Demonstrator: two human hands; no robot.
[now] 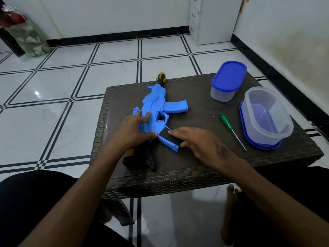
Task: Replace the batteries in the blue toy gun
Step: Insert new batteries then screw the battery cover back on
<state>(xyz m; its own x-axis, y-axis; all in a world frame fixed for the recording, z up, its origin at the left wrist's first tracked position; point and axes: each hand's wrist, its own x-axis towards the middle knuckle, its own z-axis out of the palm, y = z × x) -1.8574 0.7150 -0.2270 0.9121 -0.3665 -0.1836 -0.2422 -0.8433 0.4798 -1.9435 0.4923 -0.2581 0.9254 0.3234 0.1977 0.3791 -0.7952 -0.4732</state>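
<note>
The dark woven bench [204, 173] carries the blue toy gun [156, 107], lying flat at its left-middle, muzzle pointing away. The left hand [132, 130] rests spread over the gun's body. The right hand [197, 141] pinches the black-panelled grip [168, 138]. Further right sit an open tub [267, 116], a lidded tub [227, 82] and a green screwdriver [231, 130].
</note>
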